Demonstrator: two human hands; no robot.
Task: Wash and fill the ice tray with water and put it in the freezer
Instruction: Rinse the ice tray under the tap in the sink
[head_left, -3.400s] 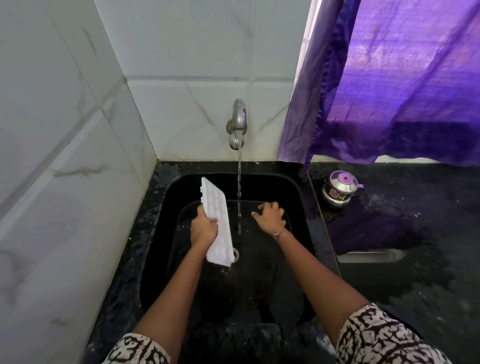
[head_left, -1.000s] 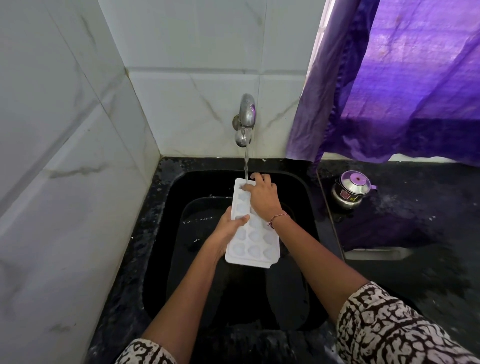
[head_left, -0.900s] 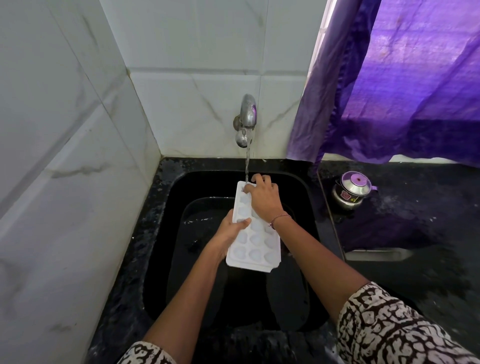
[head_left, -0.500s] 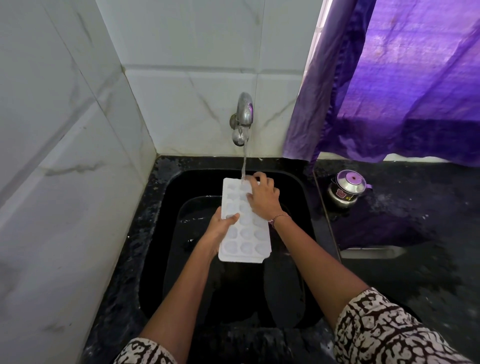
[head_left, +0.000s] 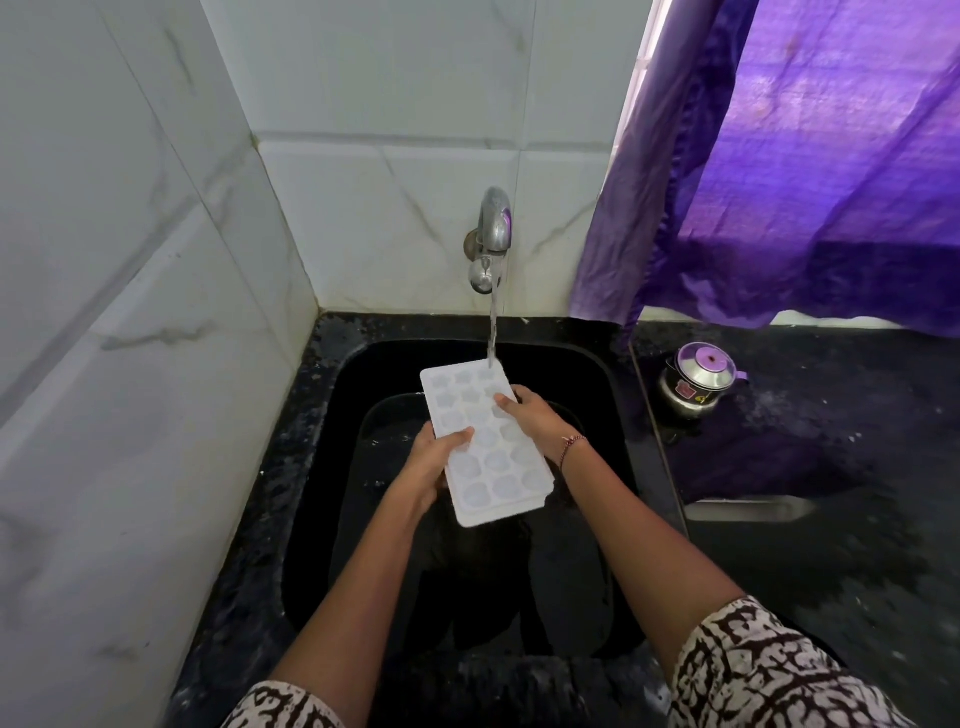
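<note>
You're still washing: left hand (head_left: 431, 460) grips the tray (head_left: 491, 470), right hand (head_left: 537, 421) fingers seemingly flat on its cells under the tap (head_left: 493, 228). Next, level it to fill.

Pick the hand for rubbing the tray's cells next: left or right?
Right, probably. The right hand lies across the ice tray, fingers on its cells near the water stream; the left hand grips the tray's left edge, supporting it.
</note>
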